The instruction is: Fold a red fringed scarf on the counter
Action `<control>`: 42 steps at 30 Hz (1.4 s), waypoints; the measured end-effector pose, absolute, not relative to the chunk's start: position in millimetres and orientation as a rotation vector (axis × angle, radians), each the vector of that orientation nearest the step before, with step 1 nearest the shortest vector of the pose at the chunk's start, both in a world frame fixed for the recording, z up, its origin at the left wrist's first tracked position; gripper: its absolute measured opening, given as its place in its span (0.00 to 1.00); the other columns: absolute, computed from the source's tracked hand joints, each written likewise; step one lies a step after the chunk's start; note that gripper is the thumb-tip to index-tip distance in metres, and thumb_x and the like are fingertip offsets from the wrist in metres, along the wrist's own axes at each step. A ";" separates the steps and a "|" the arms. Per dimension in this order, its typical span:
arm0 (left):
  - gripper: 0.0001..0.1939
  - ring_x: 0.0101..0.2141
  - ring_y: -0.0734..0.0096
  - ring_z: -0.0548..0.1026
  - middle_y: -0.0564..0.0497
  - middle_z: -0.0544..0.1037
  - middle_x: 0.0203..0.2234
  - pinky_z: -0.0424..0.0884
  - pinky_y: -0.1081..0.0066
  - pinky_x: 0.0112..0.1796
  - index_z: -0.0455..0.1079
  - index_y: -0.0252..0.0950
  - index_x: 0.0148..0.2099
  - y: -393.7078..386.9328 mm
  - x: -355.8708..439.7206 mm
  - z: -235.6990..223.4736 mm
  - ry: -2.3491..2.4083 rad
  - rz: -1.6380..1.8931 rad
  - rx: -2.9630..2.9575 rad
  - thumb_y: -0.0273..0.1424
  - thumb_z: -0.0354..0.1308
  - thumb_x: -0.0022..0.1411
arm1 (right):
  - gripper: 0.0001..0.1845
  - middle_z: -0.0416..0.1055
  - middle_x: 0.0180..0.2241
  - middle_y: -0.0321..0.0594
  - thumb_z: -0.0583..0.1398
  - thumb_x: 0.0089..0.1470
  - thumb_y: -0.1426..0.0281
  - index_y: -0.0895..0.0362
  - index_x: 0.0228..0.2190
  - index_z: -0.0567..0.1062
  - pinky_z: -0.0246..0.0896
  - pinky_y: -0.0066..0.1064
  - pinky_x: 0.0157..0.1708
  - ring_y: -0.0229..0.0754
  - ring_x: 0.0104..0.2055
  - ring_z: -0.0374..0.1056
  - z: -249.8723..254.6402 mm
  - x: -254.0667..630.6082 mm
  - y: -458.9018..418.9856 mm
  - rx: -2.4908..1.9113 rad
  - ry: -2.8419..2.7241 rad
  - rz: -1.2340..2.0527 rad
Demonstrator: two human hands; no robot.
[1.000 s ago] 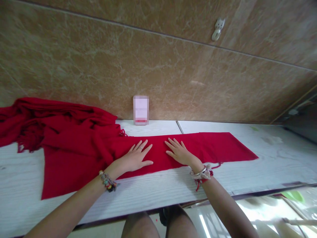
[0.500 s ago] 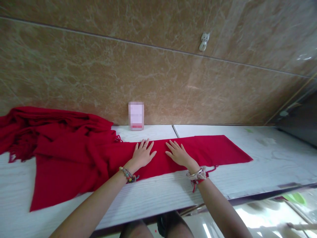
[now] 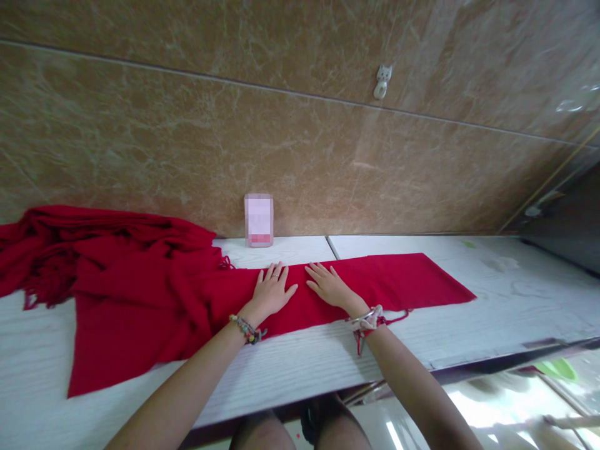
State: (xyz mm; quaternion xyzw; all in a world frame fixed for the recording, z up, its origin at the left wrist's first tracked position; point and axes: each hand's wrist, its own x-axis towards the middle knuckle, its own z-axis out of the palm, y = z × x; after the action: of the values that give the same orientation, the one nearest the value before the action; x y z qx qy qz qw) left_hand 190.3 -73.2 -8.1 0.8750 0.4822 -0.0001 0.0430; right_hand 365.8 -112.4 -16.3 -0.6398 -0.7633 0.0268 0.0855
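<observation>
Hands: left hand [image 3: 272, 294] and right hand [image 3: 330, 289] flat, apart, gap narrower than a second ago
Under palms: long red fringed cloth [image 3: 117, 337], smooth rightward, rumpled left
Beneath: white wood-grained tabletop [image 3: 300, 369]

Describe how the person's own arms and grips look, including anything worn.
No sleeves show. The left arm wears a multicoloured beaded bracelet; the left grip has a thin ring. The right arm wears a shiny silver-toned bangle, a pale fabric-like band and a dangling red cord; no ring is visible on the right grip.
</observation>
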 end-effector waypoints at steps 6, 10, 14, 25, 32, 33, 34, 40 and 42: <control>0.31 0.61 0.57 0.44 0.44 0.46 0.62 0.46 0.55 0.57 0.46 0.30 0.63 -72.3 190.7 -8.2 1.480 -0.020 2.677 0.44 0.37 0.64 | 0.25 0.49 0.61 0.47 0.44 0.60 0.64 0.57 0.57 0.56 0.43 0.50 0.56 0.48 0.62 0.45 -15.7 390.2 -113.6 -2.233 -2.093 0.042; 0.32 0.61 0.58 0.43 0.44 0.45 0.62 0.46 0.56 0.57 0.45 0.30 0.64 -72.8 190.8 -6.1 1.476 -0.048 2.666 0.44 0.36 0.64 | 0.25 0.50 0.60 0.51 0.43 0.61 0.63 0.59 0.57 0.57 0.39 0.56 0.55 0.52 0.62 0.45 -12.6 418.5 -119.1 -2.551 -1.747 -0.059; 0.32 0.61 0.57 0.43 0.44 0.45 0.62 0.45 0.56 0.57 0.46 0.29 0.63 -73.4 190.2 -5.8 1.475 -0.036 2.664 0.44 0.36 0.64 | 0.27 0.47 0.61 0.53 0.44 0.60 0.64 0.62 0.58 0.54 0.41 0.52 0.56 0.52 0.62 0.43 -8.0 413.6 -123.5 -2.505 -1.735 -0.099; 0.31 0.61 0.56 0.43 0.42 0.46 0.62 0.46 0.54 0.57 0.48 0.31 0.63 -71.1 189.9 -12.0 1.487 0.031 2.671 0.44 0.37 0.63 | 0.26 0.48 0.61 0.46 0.44 0.60 0.61 0.57 0.58 0.54 0.45 0.50 0.55 0.49 0.62 0.44 -15.6 354.6 -126.4 -1.999 -2.306 0.001; 0.32 0.61 0.57 0.43 0.43 0.46 0.62 0.46 0.55 0.57 0.47 0.31 0.63 -68.4 189.7 -13.9 1.480 -0.002 2.687 0.45 0.36 0.63 | 0.26 0.45 0.62 0.48 0.43 0.61 0.62 0.55 0.58 0.53 0.44 0.54 0.54 0.50 0.62 0.42 -15.7 402.2 -119.3 -2.306 -2.164 0.010; 0.32 0.61 0.57 0.43 0.43 0.46 0.62 0.46 0.55 0.57 0.47 0.31 0.63 -68.4 189.5 -13.8 1.478 -0.002 2.690 0.45 0.36 0.63 | 0.26 0.45 0.62 0.48 0.42 0.61 0.62 0.55 0.58 0.53 0.44 0.55 0.54 0.51 0.62 0.42 -15.3 410.1 -119.1 -2.361 -2.123 0.016; 0.32 0.61 0.57 0.43 0.42 0.46 0.62 0.46 0.55 0.57 0.47 0.31 0.63 -68.4 189.4 -13.6 1.475 0.000 2.693 0.45 0.36 0.63 | 0.25 0.46 0.61 0.48 0.42 0.61 0.62 0.55 0.58 0.54 0.44 0.56 0.54 0.51 0.62 0.42 -15.0 418.0 -119.4 -2.410 -2.082 0.020; 0.32 0.61 0.56 0.42 0.42 0.46 0.62 0.46 0.55 0.57 0.47 0.31 0.63 -68.1 188.4 -13.1 1.458 -0.002 2.679 0.45 0.36 0.63 | 0.25 0.48 0.61 0.49 0.40 0.61 0.63 0.53 0.58 0.54 0.43 0.58 0.53 0.53 0.62 0.42 -11.8 453.9 -124.9 -2.542 -1.877 -0.037; 0.32 0.61 0.55 0.43 0.42 0.47 0.62 0.47 0.54 0.56 0.47 0.31 0.63 -67.3 188.5 -14.2 1.455 0.012 2.677 0.45 0.36 0.63 | 0.25 0.48 0.61 0.50 0.41 0.61 0.63 0.54 0.58 0.54 0.43 0.58 0.53 0.53 0.62 0.42 -10.2 451.8 -127.3 -2.540 -1.862 -0.044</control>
State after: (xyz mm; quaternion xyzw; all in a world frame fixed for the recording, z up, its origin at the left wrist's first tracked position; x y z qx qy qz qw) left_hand 188.5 -67.3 -14.2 0.8777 0.4769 0.0039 0.0472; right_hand 451.8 -127.3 -10.2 -0.8065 -0.5911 -0.0140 -0.0039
